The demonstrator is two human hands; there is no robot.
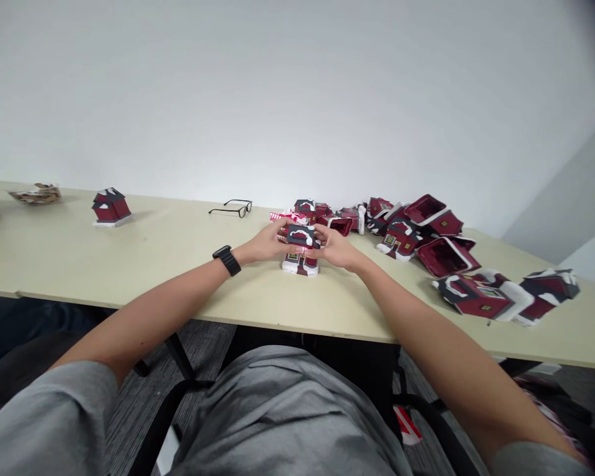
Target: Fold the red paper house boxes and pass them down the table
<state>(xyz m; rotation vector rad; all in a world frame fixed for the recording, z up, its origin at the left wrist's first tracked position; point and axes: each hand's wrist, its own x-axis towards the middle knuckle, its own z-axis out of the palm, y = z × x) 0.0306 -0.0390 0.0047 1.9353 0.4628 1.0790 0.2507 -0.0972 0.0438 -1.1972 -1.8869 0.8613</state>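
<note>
A small dark red model house (301,264) with a grey, snow-capped roof and a white base stands upright on the table in front of me. My left hand (269,242) grips its left side, with a black watch on that wrist. On the right side, my right hand (338,248) closes around the same house, and the fingertips of both hands nearly meet across its front. Right behind the house lies a red-and-white printed wrapper (288,216), partly hidden by my fingers.
To the right, several similar houses (400,239) lie heaped, some with hollow undersides showing. Two more (496,295) sit near the right front edge. Black glasses (232,209) rest behind my left hand. Further left are a single house (112,207) and crumpled brown scraps (37,194). A wall (258,99) backs the table.
</note>
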